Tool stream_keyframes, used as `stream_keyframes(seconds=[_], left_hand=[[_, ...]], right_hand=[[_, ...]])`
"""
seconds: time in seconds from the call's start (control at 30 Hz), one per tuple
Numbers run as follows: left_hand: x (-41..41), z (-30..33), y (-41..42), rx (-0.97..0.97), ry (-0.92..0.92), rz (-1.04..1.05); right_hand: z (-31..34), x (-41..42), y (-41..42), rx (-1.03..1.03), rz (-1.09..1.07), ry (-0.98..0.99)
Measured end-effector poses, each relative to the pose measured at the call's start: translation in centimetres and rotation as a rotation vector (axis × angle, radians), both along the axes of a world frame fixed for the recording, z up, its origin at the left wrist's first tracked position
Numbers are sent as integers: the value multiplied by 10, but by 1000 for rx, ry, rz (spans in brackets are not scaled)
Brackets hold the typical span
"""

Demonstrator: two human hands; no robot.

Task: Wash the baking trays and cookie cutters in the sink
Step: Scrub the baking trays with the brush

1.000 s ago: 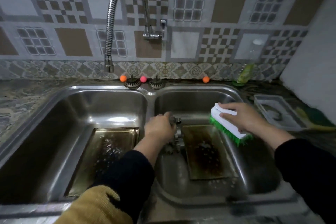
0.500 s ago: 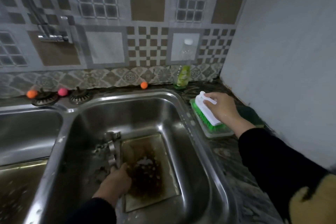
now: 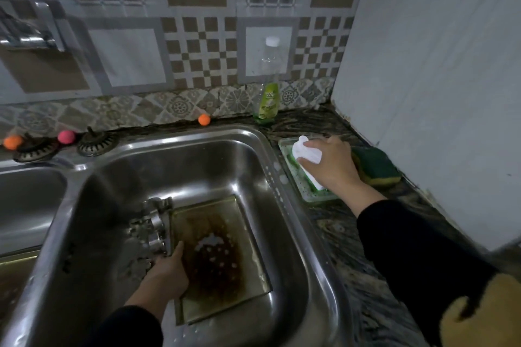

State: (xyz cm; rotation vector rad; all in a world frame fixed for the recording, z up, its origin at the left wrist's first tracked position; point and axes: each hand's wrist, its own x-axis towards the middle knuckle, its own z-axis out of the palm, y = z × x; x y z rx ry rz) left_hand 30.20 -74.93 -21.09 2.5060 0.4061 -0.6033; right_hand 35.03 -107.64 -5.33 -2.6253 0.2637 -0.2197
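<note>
Stainless steel surrounds our left hand, low in the right sink basin, fingers curled over the left edge of the stained baking tray lying flat on the bottom. Metal cookie cutters sit heaped just beside that edge. Farther off on the counter, our right hand grips the white scrub brush, bristles down in a clear tray, a green sponge beside it. A soap bottle stands at the wall.

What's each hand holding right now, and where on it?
The right hand grips the scrub brush by its white back, over the soap dish. The left hand holds the baking tray by its left edge.
</note>
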Motion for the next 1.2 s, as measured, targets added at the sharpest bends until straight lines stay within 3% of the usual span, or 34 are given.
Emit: stream_keyframes(seconds=[0.13,0.43,0.6,0.8,1.0,1.2], left_hand=[[-3,23,-1,31,42,-161],[-13,44,-11,-79,-131,-2],[-19,57,-15,-281,-235,56],[-21,76,-3,-425,-413,157],[-30,99,8,-503,-603,153],[-44,133,28,-608,-811,110]], right_hand=[[-3,-5,6,-127,29,111],[3,-7,11,-97,-6,108],[25,-14,18,-353,-16,33],[58,-28,65,-148,89,-65],[19,-55,153,160,265,-105],[-3,-89,222,184,293,-197]])
